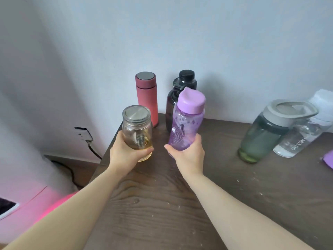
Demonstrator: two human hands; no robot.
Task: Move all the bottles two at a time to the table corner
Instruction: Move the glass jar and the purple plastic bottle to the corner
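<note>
The dark wooden table (162, 204) has its far left corner against the wall, and two bottles stand there already: a pink flask (147, 100) and a black bottle (175, 98). I judge the task about half done. The left hand (124, 156) grips a glass jar (137, 130) and the right hand (189, 156) grips a purple bottle (187, 120), both near that corner. A green bottle (261, 134) and a clear cup (299, 139) wait at the right. Nothing blocks the way.
</note>
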